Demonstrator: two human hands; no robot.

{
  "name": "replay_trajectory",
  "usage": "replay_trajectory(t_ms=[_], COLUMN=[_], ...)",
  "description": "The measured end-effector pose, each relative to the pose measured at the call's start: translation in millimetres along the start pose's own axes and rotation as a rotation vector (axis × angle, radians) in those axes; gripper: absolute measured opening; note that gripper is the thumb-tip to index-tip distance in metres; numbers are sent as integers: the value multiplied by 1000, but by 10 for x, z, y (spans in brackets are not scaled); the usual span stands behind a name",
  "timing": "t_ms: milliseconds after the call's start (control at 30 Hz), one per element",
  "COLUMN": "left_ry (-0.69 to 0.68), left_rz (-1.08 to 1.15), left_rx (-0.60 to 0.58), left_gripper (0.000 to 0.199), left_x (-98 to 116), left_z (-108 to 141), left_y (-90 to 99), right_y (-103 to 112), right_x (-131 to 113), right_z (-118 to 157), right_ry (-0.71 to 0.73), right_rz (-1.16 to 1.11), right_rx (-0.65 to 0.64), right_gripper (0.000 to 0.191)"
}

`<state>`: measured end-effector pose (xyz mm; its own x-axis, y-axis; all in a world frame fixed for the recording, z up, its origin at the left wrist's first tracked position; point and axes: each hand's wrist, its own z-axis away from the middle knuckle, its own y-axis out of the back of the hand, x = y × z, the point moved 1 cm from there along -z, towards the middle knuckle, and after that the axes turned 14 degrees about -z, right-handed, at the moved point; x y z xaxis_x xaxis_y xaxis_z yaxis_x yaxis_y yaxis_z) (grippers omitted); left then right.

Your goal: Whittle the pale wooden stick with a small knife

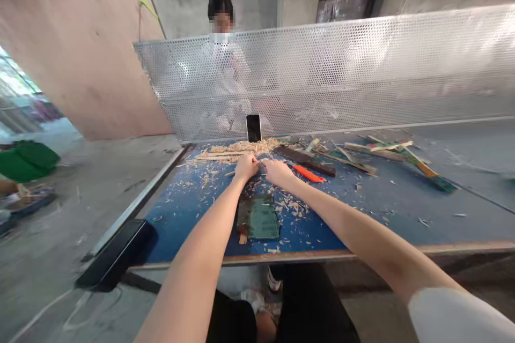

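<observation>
Both hands meet over the blue part of the table, fingertips almost touching. My left hand [247, 166] is closed, its fingers curled in a pinch. Just to its right, my right hand [278, 172] is closed too, thumb and forefinger pressed together. A small pale bit shows between the fingertips, too small to name. An orange utility knife [309, 173] lies on the table beside my right hand. Nearer to me rests a piece of green sandpaper [263, 221] with a brown strip along its left side. Wood shavings [263, 146] are heaped beyond the hands.
A phone [254, 128] stands upright against the perforated metal screen [341, 75]. Dark and pale wood strips [362, 155] lie to the right. A black box [117, 255] sits at the table's left corner. Another person [225, 64] is behind the screen.
</observation>
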<state>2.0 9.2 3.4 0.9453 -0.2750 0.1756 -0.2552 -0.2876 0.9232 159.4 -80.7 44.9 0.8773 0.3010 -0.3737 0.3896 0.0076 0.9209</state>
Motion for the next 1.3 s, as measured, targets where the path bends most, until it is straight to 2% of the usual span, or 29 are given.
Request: replay_trajectory(t_ms=[167, 400, 633, 867, 1100, 1300], left_ry=[40, 53, 62, 79, 62, 46], left_rz=[42, 58, 60, 63, 80, 88], left_rx=[-15, -30, 5, -13, 9, -12], left_gripper=[17, 18, 14, 16, 15, 17], left_x=[-33, -47, -13, -28, -31, -53], left_z=[4, -25, -5, -19, -2, -9], left_y=[-10, -1, -16, -15, -27, -3], right_y=[-24, -25, -18, -60, -83, -37], right_x=[40, -4, 59, 30, 96, 97], right_z=[98, -114, 95, -106, 25, -136], right_ry=[-19, -49, -45, -44, -25, 0], right_rz=[-20, -68, -49, -71, -54, -67], right_rx=[-6, 16, 5, 19, 23, 33], right_gripper=[41, 41, 36, 41, 37, 37])
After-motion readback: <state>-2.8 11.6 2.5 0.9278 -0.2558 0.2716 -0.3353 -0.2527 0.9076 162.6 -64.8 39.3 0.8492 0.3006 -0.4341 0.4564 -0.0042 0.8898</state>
